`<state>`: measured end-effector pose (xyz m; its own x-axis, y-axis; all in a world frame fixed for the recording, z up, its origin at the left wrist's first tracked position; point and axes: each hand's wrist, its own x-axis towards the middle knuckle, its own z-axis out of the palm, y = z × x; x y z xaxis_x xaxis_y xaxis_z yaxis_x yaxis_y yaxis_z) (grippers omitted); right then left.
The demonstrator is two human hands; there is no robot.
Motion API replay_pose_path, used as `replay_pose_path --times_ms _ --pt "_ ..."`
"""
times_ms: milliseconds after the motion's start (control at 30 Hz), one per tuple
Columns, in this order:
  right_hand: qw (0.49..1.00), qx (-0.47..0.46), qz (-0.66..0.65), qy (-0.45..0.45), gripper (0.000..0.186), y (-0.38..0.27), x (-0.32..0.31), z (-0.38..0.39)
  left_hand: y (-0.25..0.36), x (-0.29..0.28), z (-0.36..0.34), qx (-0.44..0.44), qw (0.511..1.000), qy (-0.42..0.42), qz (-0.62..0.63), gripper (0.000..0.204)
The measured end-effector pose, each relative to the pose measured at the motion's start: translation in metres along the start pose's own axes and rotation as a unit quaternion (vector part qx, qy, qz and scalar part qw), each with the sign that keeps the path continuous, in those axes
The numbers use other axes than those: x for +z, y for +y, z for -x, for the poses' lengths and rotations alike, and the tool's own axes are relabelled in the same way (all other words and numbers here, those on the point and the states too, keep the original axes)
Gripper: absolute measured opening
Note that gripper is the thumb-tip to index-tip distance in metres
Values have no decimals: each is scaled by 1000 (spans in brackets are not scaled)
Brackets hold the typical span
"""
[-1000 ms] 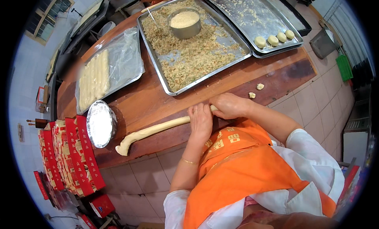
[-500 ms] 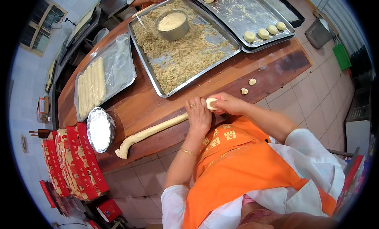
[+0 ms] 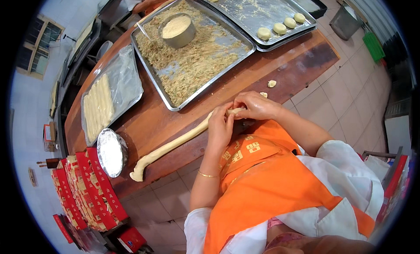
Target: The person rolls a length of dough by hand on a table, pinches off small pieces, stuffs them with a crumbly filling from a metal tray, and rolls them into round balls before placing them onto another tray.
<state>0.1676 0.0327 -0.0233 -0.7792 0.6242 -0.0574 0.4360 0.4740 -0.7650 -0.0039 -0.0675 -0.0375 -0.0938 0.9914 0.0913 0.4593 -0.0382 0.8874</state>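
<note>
Both hands are pinching the near end of the dough rope (image 3: 175, 142), left hand (image 3: 220, 127) and right hand (image 3: 255, 106) pressed together there; portioning step; next move likely requires a clean tear beside the crumb tray (image 3: 245, 50).

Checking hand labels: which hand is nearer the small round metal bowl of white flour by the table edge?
Left. The left hand pinches the long pale dough rope that trails toward the small round metal flour bowl; the right hand grips the rope's far end, further from it.

bright even daylight | soft shadows | sharp centre | fisheye bending, black rim
</note>
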Motion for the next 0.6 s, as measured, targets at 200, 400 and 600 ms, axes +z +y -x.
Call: replay_pose_path --times_ms 200,400,600 --pt "954 15 245 170 22 24 -29 40 -10 18 3 -37 998 9 -58 14" --pt "976 -20 133 173 17 51 -19 54 -18 37 1 76 975 100 -181 10" --pt "979 -156 -37 127 13 12 29 13 -18 22 1 28 987 86 -134 13"
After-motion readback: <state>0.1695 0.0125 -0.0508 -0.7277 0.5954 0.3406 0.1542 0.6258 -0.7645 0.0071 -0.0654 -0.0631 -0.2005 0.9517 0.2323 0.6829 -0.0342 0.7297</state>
